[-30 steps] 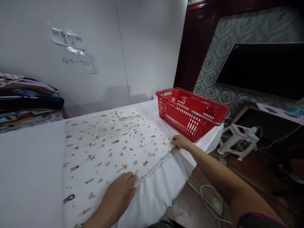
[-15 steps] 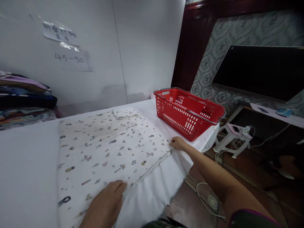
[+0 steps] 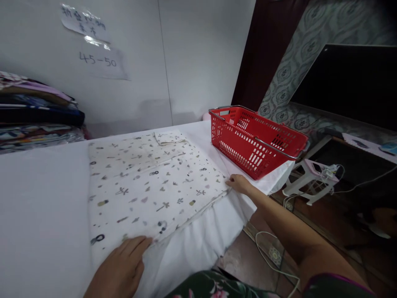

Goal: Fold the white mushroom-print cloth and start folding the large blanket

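Note:
A white printed cloth [image 3: 167,194] with small palm, pineapple and leaf motifs lies spread on the white-covered table, its layers showing at the near edge. A smaller folded piece [image 3: 169,138] in the same print rests on its far part. My right hand [image 3: 239,183] is closed on the cloth's right corner, fingertips pinched at the edge. At the near left edge, my left hand [image 3: 119,267] lies on the cloth with its fingers stretched out; its thumb is partly hidden below.
A red perforated basket [image 3: 254,145] stands right of the cloth on the white table cover [image 3: 46,207]. Stacked folded fabrics [image 3: 37,109] sit at the far left. Beyond the table's right edge are a white stool [image 3: 313,178] with plugs and a loose cable [image 3: 266,265] on the floor.
My left hand has slid left and down along the cloth's near edge. My right hand keeps its hold at the corner. The whole view has shifted slightly.

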`<control>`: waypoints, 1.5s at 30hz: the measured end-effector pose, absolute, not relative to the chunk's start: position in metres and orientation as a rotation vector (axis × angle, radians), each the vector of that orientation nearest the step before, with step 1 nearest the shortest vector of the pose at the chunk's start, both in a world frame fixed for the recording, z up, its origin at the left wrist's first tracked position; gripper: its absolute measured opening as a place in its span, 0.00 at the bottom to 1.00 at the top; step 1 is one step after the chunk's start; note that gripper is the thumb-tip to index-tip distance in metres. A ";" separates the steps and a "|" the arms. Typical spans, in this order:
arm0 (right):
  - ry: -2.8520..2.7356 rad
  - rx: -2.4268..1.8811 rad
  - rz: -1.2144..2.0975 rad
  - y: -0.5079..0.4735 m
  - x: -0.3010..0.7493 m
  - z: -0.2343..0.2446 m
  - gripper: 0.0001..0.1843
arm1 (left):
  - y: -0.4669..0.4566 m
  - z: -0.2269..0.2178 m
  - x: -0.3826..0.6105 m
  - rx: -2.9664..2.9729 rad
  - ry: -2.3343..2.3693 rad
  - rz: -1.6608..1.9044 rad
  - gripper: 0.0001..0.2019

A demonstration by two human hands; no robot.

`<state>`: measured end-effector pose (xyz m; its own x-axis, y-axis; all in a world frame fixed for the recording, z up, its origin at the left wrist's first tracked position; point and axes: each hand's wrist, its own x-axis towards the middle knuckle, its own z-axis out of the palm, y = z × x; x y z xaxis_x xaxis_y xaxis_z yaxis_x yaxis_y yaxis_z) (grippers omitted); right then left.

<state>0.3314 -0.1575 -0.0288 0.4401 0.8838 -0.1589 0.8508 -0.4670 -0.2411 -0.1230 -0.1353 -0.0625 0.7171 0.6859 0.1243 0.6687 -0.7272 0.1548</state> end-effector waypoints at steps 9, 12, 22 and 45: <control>-1.661 -2.466 0.201 -0.163 0.323 -0.019 0.14 | -0.145 -0.023 -0.061 2.817 1.082 0.144 0.19; -1.927 -2.054 -0.028 -0.175 0.311 -0.017 0.08 | -0.142 -0.021 -0.045 2.813 1.077 0.097 0.20; -2.298 -1.591 0.038 -0.185 0.305 -0.029 0.15 | -0.136 -0.022 -0.034 2.878 1.078 0.073 0.18; -2.422 -1.569 -0.096 -0.180 0.299 -0.035 0.18 | -0.119 -0.022 -0.010 2.689 1.188 0.226 0.16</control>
